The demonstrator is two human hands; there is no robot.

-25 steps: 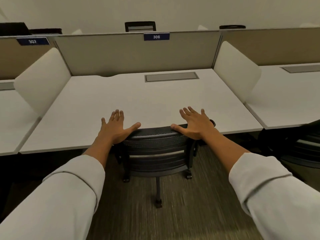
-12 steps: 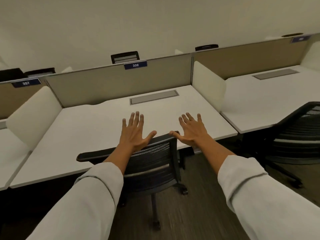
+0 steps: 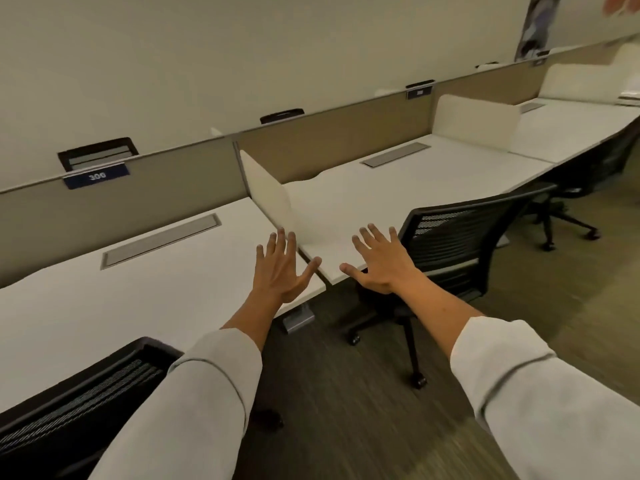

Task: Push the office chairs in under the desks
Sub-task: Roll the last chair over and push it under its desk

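We are holding our left hand (image 3: 281,268) and right hand (image 3: 377,263) splayed, gripping nothing — the black mesh office chair (image 3: 450,242) beyond our right hand is standing out from its white desk (image 3: 363,199), unpushed.

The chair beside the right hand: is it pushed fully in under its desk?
No. The chair stands turned at an angle out from the desk, its wheeled base out on the floor.
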